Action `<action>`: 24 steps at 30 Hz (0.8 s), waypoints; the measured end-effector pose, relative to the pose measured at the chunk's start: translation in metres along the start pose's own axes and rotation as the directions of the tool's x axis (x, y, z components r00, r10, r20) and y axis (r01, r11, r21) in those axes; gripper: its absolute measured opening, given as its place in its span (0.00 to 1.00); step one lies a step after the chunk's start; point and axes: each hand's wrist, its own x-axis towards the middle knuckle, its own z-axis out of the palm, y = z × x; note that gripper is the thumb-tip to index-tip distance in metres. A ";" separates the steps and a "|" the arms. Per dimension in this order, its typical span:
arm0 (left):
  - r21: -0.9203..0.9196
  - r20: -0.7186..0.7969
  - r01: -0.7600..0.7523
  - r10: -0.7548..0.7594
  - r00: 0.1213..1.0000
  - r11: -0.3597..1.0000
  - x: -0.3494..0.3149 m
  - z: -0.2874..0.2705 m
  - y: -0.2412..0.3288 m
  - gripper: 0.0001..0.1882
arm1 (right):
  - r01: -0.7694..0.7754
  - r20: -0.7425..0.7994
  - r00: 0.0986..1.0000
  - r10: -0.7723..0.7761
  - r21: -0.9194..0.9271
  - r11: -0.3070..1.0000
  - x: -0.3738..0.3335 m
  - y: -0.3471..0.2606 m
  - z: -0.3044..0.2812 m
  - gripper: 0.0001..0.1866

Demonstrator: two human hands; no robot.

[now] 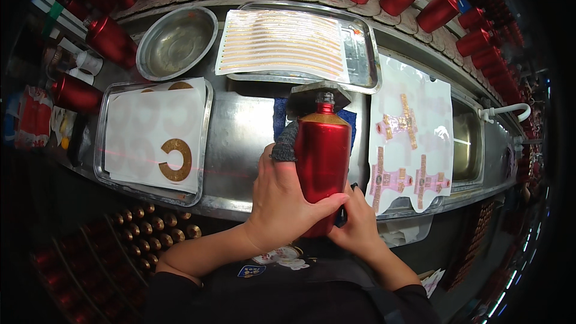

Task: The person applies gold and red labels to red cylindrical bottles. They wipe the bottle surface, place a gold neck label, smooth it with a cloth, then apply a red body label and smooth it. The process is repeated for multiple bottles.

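Held at the frame's centre, the red bottle [324, 156] has its long axis near vertical, neck toward the top edge. The left hand [285, 189] clasps its left side, thumb across the front; the right hand [360, 223] holds its lower right, fingers partly hidden.

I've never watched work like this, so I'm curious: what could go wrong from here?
The red bottle looks smooth and glossy, so it might slip from the left hand and right hand holding it. The right hand also appears close to the label sheet, so a sideways move could brush or shift it.
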 end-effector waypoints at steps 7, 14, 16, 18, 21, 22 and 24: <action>-0.082 0.039 0.007 -0.003 0.999 0.997 0.001 -0.002 -0.009 0.55 | 0.139 -0.110 0.985 -0.135 0.030 0.990 -0.001 0.004 0.004 0.55; -0.399 0.246 0.137 -0.038 0.969 0.907 0.007 -0.013 -0.027 0.54 | 0.235 -0.217 0.952 -0.217 0.057 0.970 -0.003 -0.001 0.004 0.56; -0.490 0.309 0.150 0.010 0.951 0.859 0.014 -0.018 -0.033 0.54 | 0.247 -0.239 0.945 -0.223 0.071 0.967 -0.006 -0.001 0.006 0.57; -0.499 0.391 0.190 0.024 0.920 0.845 0.020 -0.022 -0.037 0.63 | 0.232 -0.234 0.949 -0.211 0.066 0.971 -0.008 0.000 0.009 0.57; -0.390 0.385 0.183 -0.021 0.923 0.902 0.019 -0.021 -0.031 0.61 | 0.224 -0.244 0.952 -0.184 0.148 0.963 -0.008 0.002 0.014 0.57; -0.373 0.337 0.177 -0.045 0.941 0.911 0.016 -0.019 -0.027 0.60 | 0.218 -0.255 0.951 -0.175 0.153 0.964 -0.007 0.002 0.014 0.57; -0.304 0.270 0.188 -0.105 0.957 0.934 0.009 -0.014 -0.020 0.57 | 0.188 -0.205 0.966 -0.155 0.150 0.971 -0.005 0.000 0.013 0.56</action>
